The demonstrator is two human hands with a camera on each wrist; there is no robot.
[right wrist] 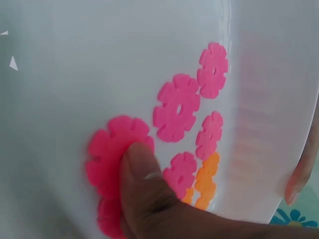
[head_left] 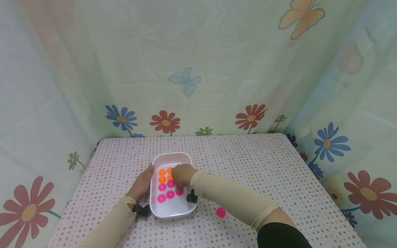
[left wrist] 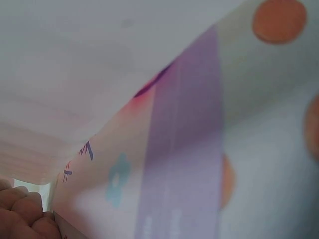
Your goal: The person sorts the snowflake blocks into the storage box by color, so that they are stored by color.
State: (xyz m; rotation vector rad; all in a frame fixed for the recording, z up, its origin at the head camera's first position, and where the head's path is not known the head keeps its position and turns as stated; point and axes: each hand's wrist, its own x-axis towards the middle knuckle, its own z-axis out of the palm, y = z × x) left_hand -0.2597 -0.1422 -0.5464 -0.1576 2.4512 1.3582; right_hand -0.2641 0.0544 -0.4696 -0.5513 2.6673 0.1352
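A white tray [head_left: 173, 210] stands on the table with pink and orange flower-shaped discs laid in rows in it. My left hand [head_left: 141, 182] holds the tray at its left side, fingertips at the rim; its curled fingers [left wrist: 25, 214] show low in the left wrist view. My right hand [head_left: 184, 175] reaches into the tray. In the right wrist view its thumb [right wrist: 142, 162] lies over a pink flower disc [right wrist: 107, 162], with another pink disc [right wrist: 108, 219] partly hidden below it; the other fingers are out of sight. Orange discs [head_left: 162, 175] sit beyond the pink ones.
One loose pink flower disc [head_left: 221, 212] lies on the dotted tablecloth [head_left: 242, 158] right of the tray, close to the right sleeve [head_left: 235, 196]. A patterned curtain [head_left: 217, 62] hangs behind the table and along both sides.
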